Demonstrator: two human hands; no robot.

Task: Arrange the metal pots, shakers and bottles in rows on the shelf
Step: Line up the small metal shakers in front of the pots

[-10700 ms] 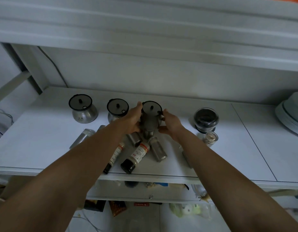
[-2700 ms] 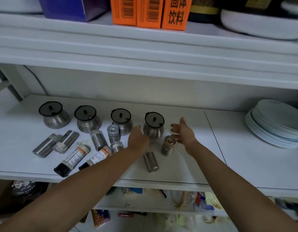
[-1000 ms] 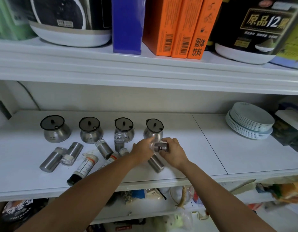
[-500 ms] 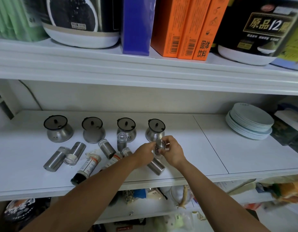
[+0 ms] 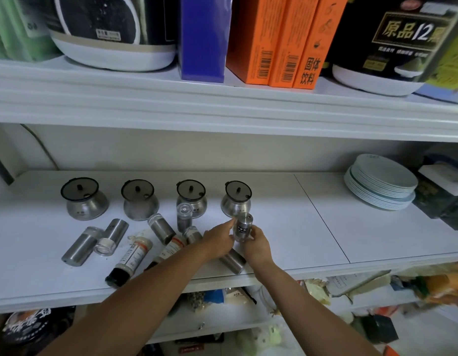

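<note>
Half a second ago the small metal shaker (image 5: 243, 226) lay tipped between both hands; now it stands upright, lifted just in front of the rightmost pot.

Largest in view is the white shelf (image 5: 325, 227), with an upper shelf (image 5: 222, 109) above it carrying orange boxes (image 5: 281, 39), a blue box (image 5: 203, 37) and dark round containers. A stack of pale plates (image 5: 380, 185) sits at the right end of the white shelf, well apart from the metalware.

Four metal pots with dark lids stand in a row along the back: the first pot (image 5: 82, 199), the second pot (image 5: 139, 200), the third pot (image 5: 191, 196) and the fourth pot (image 5: 235, 199).

In front of them the smaller things are loose. Two steel shakers (image 5: 80, 246) (image 5: 114, 233) lie on their sides at the left, touching. Another shaker (image 5: 161, 228) lies tilted beside an upright clear-capped shaker (image 5: 184, 217). A labelled bottle (image 5: 130, 263) with a black cap lies near the front edge, and a second bottle (image 5: 171, 250) lies partly under the left forearm. One more steel cylinder (image 5: 231, 260) lies near the edge below the hands.

The right hand (image 5: 256, 247) has its fingers closed around the lower part of the upright shaker, gripping it. The left hand (image 5: 218, 241) is beside it, fingers loosely curled, one fingertip touching the shaker's side without clasping it.
</note>
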